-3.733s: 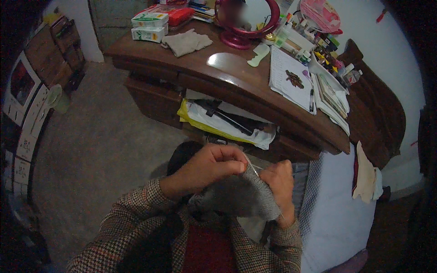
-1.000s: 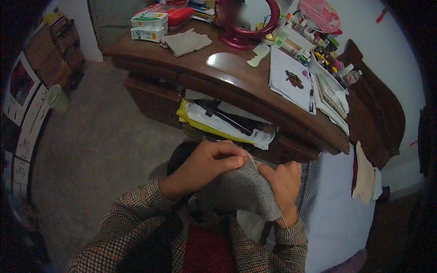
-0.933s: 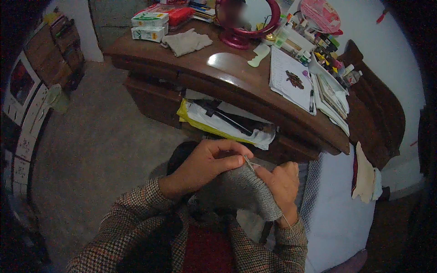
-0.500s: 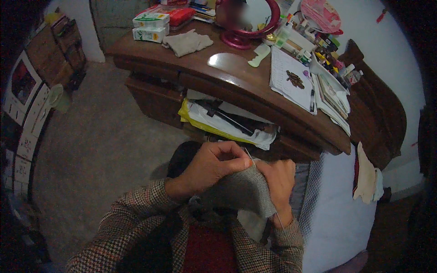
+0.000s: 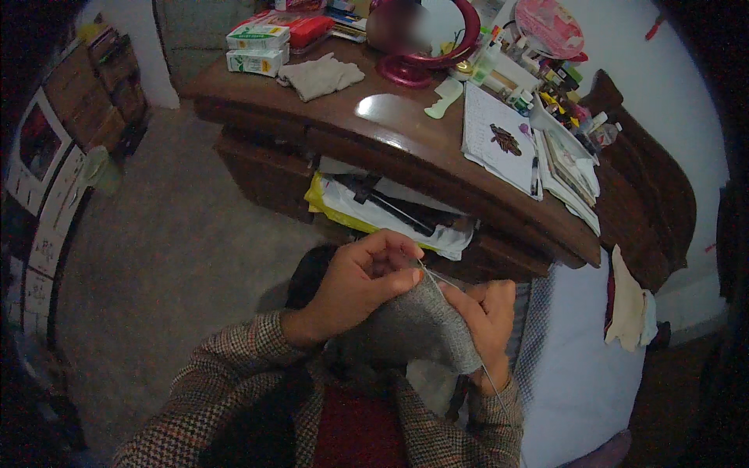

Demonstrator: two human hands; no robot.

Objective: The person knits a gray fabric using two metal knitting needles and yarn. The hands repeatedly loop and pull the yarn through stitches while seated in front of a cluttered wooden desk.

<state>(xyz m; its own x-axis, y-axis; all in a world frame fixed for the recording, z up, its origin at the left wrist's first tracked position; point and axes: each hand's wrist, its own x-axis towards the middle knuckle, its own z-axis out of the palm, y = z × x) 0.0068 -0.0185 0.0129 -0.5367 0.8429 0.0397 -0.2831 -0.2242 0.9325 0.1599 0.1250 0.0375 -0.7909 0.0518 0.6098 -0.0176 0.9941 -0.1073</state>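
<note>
Brown tabletop (image 5: 433,134) at 12 o'clock. Grey knitting (image 5: 421,327) at 4 o'clock from left hand (image 5: 355,285), its grip pinching the upper edge; right hand (image 5: 485,318) holds knitting and needle (image 5: 492,385). Apparently mid-stitch; next move calls for steady needle tips.

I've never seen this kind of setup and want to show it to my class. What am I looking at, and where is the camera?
There is no machine: these are a person's own left hand and right hand, in checked sleeves. Every picture comes from one wide camera worn on the head and looking down, so straight edges bend near the rim.

Both hands hold a grey knitted piece; a thin needle sticks out past the right wrist.

Beyond is a dark wooden desk. On it are white-and-green packs, a crumpled cloth, a round mirror, a pale green comb and white sheets.
</note>
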